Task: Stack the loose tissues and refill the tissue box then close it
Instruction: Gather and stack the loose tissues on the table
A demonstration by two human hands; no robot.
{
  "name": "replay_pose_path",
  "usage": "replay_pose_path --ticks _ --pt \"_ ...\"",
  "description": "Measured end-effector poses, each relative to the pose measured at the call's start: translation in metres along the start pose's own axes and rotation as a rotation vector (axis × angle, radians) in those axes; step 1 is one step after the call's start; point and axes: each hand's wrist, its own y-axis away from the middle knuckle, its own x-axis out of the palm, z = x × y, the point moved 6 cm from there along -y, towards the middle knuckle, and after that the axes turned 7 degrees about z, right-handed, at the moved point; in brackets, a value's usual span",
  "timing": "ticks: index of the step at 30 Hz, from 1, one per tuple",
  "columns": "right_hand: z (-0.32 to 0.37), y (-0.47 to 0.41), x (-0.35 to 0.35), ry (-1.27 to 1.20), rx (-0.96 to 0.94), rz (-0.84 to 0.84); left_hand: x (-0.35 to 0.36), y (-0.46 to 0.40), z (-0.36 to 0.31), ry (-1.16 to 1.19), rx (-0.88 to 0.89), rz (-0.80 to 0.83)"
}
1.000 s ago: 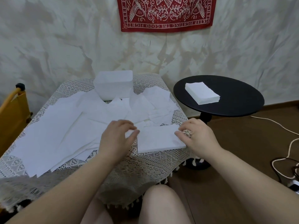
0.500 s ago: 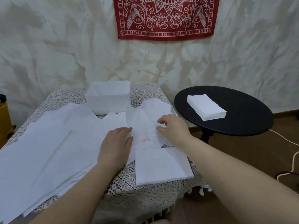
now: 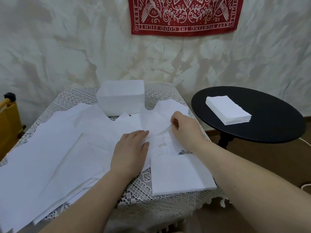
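Moved: I see the right hand has gone from the near folded stack up into the loose sheets since a second ago; the left hand has barely shifted.
Right hand: fingers curled, pinching the edge of a thin white loose tissue on the pile, I think a single sheet, though the white layers blur together.
Left hand: spread flat, pressing on the neighbouring sheets.
Near stack: the squared white stack of folded tissues lies at the edge of the lace-covered table, just below both hands.
Box: the white translucent open tissue box stands at the far side, unfilled.
Spare: another neat white tissue pile sits on the round black side table.
Advice: I'd lift slowly, keep the left palm down so the neighbours stay, then align corners over the near stack.
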Motion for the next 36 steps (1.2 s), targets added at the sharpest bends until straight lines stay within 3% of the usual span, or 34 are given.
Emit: replay_pose_path --ticks 4,9,17,20,22,24,28,36 --pt "-0.012 0.010 -0.017 -0.238 0.099 -0.071 0.001 0.000 0.000 0.012 -0.003 -0.001" --pt "-0.024 0.013 -0.012 -0.594 0.307 0.027 0.001 0.000 0.001 0.022 0.000 0.000" --pt "-0.015 0.000 -0.003 -0.153 0.300 0.128 0.000 0.001 0.002 0.044 -0.002 -0.016" --pt "-0.010 -0.006 -0.030 -0.094 0.213 -0.106 -0.001 0.001 0.003 0.098 -0.008 -0.046" --pt "0.001 -0.002 -0.053 -0.071 0.039 -0.288 -0.003 0.001 0.005 0.161 -0.028 -0.079" --pt "0.011 0.011 -0.061 -0.027 -0.181 -0.328 -0.006 0.002 0.006 0.230 -0.049 -0.121" --pt "0.000 0.051 -0.044 0.056 -0.328 -0.163 -0.014 0.007 0.003 0.256 -0.028 -0.185" --pt "-0.018 0.075 -0.035 -0.076 -0.075 0.027 -0.007 0.006 -0.008 0.090 0.079 -0.074"
